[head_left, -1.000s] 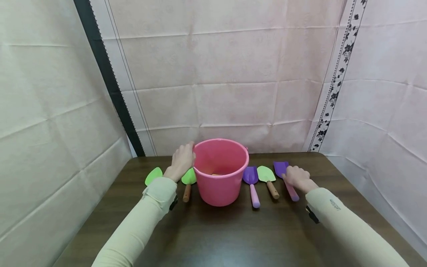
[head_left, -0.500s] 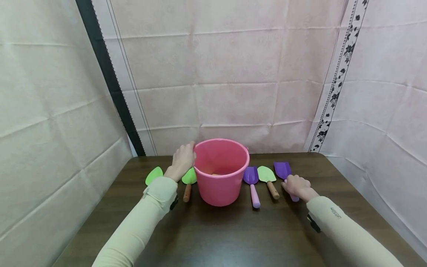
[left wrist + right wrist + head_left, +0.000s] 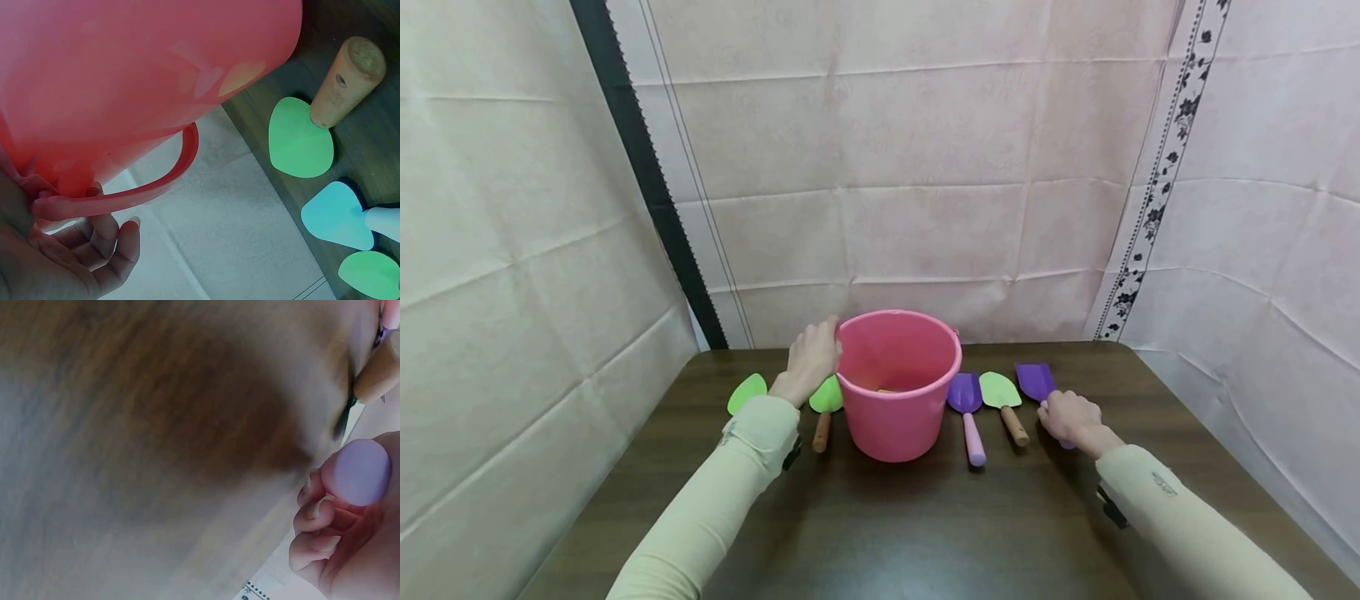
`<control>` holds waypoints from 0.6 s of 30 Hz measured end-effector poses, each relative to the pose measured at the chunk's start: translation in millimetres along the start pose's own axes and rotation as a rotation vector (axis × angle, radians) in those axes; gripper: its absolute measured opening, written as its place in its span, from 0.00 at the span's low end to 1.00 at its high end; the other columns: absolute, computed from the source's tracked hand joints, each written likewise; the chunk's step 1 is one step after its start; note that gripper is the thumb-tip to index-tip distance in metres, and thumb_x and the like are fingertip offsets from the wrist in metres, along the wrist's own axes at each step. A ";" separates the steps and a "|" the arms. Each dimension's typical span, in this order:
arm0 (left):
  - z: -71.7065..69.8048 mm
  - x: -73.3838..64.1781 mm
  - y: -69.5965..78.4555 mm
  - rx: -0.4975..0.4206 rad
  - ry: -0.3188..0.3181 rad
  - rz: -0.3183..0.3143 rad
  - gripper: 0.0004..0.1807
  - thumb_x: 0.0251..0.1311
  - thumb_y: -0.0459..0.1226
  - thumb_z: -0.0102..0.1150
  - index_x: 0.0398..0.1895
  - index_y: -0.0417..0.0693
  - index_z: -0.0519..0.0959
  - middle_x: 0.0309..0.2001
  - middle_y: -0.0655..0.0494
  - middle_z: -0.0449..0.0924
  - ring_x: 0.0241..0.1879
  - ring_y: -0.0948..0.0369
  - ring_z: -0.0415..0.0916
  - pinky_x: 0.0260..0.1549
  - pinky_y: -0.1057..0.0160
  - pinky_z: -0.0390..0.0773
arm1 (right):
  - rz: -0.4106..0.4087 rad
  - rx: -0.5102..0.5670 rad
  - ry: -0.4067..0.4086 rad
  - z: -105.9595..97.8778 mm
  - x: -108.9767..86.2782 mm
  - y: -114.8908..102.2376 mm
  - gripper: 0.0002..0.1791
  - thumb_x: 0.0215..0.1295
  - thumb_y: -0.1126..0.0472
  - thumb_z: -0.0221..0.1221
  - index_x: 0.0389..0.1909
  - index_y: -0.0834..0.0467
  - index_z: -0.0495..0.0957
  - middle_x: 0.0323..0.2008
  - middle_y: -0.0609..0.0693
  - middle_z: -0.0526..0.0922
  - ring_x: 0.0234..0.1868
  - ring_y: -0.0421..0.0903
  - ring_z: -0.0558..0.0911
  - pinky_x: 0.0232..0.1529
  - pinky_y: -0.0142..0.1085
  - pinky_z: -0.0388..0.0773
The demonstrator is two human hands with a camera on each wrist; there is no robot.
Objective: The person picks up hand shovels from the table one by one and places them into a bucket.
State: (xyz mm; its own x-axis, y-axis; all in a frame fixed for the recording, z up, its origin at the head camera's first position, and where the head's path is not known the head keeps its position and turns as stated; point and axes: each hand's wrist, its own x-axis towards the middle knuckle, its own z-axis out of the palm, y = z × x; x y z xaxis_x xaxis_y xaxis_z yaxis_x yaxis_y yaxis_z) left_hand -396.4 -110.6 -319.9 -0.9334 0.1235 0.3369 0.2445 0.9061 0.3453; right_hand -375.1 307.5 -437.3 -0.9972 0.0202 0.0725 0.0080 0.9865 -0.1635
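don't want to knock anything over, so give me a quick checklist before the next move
1. Pink bucket upright on the table: ok.
2. Bucket steadied: ok, the left hand holds it at the rim.
3. Rightmost purple shovel in grip: ok, the right hand is curled round its lilac handle.
4. Shovel lifted off the table: cannot tell.
5. Way to the bucket free at table level: not ok, a pale green trowel and a second purple shovel lie between.
6. Bucket contents known: cannot tell, only a yellow sliver shows.
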 end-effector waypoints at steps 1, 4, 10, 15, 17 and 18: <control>0.1 0.2 0.0 0.000 0.000 -0.003 0.15 0.65 0.32 0.45 0.53 0.44 0.74 0.40 0.46 0.82 0.38 0.49 0.81 0.35 0.51 0.80 | -0.002 0.000 0.002 -1.5 -0.3 -0.2 0.17 0.64 0.54 0.47 0.17 0.56 0.71 0.32 0.64 0.81 0.31 0.60 0.81 0.25 0.53 0.72; -0.4 0.8 0.6 0.002 -0.001 -0.010 0.15 0.65 0.32 0.45 0.54 0.44 0.74 0.41 0.46 0.82 0.39 0.48 0.81 0.35 0.51 0.80 | -0.003 0.000 0.012 -5.7 -0.2 -1.6 0.17 0.64 0.54 0.48 0.17 0.56 0.71 0.32 0.64 0.82 0.31 0.60 0.81 0.24 0.53 0.72; -0.6 1.6 1.6 0.015 0.002 -0.006 0.15 0.65 0.33 0.45 0.53 0.44 0.74 0.41 0.45 0.82 0.41 0.47 0.81 0.37 0.50 0.80 | -0.008 0.000 0.039 -14.2 3.5 -5.3 0.18 0.62 0.53 0.49 0.16 0.56 0.71 0.31 0.64 0.82 0.30 0.60 0.81 0.24 0.52 0.72; -0.1 -0.2 2.3 0.022 0.012 0.002 0.14 0.65 0.32 0.45 0.52 0.43 0.74 0.38 0.46 0.82 0.39 0.48 0.81 0.36 0.51 0.79 | -0.013 0.021 0.028 -22.5 4.7 -10.3 0.18 0.62 0.54 0.47 0.14 0.55 0.70 0.25 0.59 0.80 0.26 0.54 0.79 0.22 0.48 0.70; 0.0 -1.3 2.7 0.028 0.014 0.004 0.14 0.65 0.32 0.45 0.51 0.43 0.74 0.37 0.46 0.81 0.38 0.48 0.81 0.35 0.51 0.79 | -0.017 0.027 0.033 -26.2 5.1 -12.8 0.19 0.62 0.54 0.47 0.13 0.55 0.69 0.24 0.57 0.80 0.25 0.54 0.78 0.21 0.48 0.70; 0.0 -1.7 2.7 0.032 0.013 0.006 0.14 0.65 0.33 0.45 0.51 0.43 0.74 0.37 0.46 0.81 0.38 0.48 0.81 0.35 0.51 0.79 | -0.019 0.026 0.037 -28.2 5.4 -14.1 0.19 0.62 0.54 0.47 0.13 0.54 0.69 0.24 0.57 0.79 0.26 0.53 0.78 0.21 0.48 0.70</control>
State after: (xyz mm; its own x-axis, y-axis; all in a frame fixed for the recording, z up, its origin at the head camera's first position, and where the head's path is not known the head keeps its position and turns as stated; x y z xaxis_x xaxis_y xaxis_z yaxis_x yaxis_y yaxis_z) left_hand -394.1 -108.3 -319.5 -0.9285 0.1241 0.3501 0.2415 0.9177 0.3153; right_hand -378.4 298.3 -406.8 -0.9937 0.0079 0.1122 -0.0133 0.9823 -0.1869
